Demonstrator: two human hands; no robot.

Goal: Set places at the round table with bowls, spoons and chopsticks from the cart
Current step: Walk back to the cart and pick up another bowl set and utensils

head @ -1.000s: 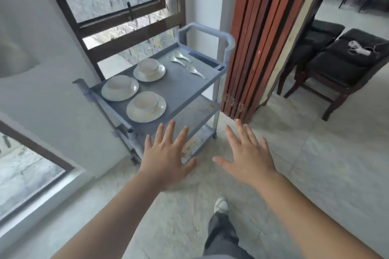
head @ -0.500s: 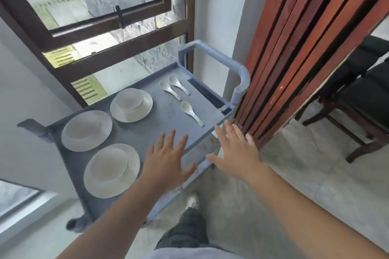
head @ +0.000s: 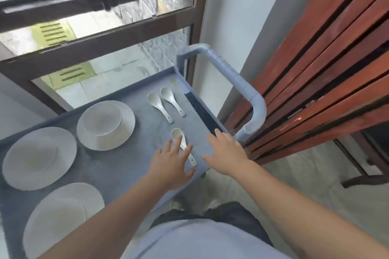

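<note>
A grey cart (head: 126,162) stands below me with its top tray in full view. On it sit three white bowls on saucers: one at the back (head: 105,125), one at the left (head: 39,157), one nearest me (head: 63,216). Two white spoons (head: 166,104) lie side by side at the back right, and a third spoon (head: 183,143) lies nearer. Dark chopsticks (head: 200,111) lie along the tray's right edge. My left hand (head: 170,164) hovers open over the near spoon, its fingers covering part of it. My right hand (head: 227,151) is open at the tray's right edge, fingertips by the chopsticks' near end.
The cart's grey handle (head: 237,82) arches on the right, close to a red-brown folding wooden partition (head: 315,69). A dark-framed window (head: 94,33) is behind the cart. A dark wooden chair leg (head: 366,176) shows at the far right on the tiled floor.
I have moved closer, so the cart now lies right below me. Both hands have gone forward over the tray, the left onto the near spoon, the right towards the chopsticks.
</note>
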